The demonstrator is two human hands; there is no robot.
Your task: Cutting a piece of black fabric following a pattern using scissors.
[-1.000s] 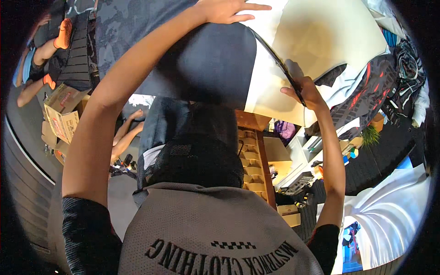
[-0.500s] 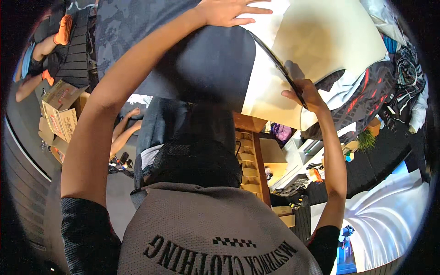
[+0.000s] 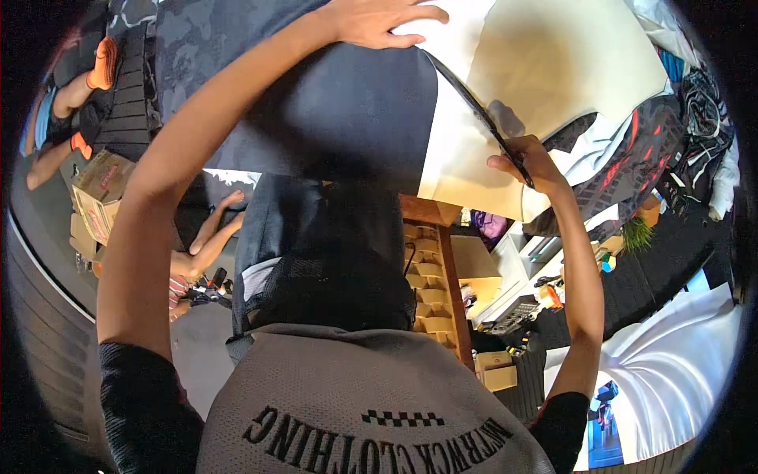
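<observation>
My left hand [image 3: 377, 22] lies flat with fingers spread, at the top of the view. It rests over the edge of a dark blue-grey patterned cloth [image 3: 339, 118]. Beneath that cloth is a white sheet [image 3: 452, 118], with a cream-coloured piece [image 3: 537, 55] to its right. My right hand [image 3: 535, 164] is closed around the near end of a long, thin, dark strip-like thing [image 3: 472, 103]. This slightly curved thing slants from beside my left thumb down to my right fingers; its exact kind is unclear.
Black-and-red printed garments [image 3: 624, 166] are heaped at the right. Below the worktop stands a wooden slatted frame [image 3: 433, 276]. Cardboard boxes [image 3: 103, 193] stand at the left, near other people's bare legs [image 3: 213, 237]. A glossy white sheet [image 3: 671, 363] lies lower right.
My left hand and forearm have shifted slightly left in view. My right hand sits marginally lower, still gripping the dark strip. The view itself has shifted a little.
</observation>
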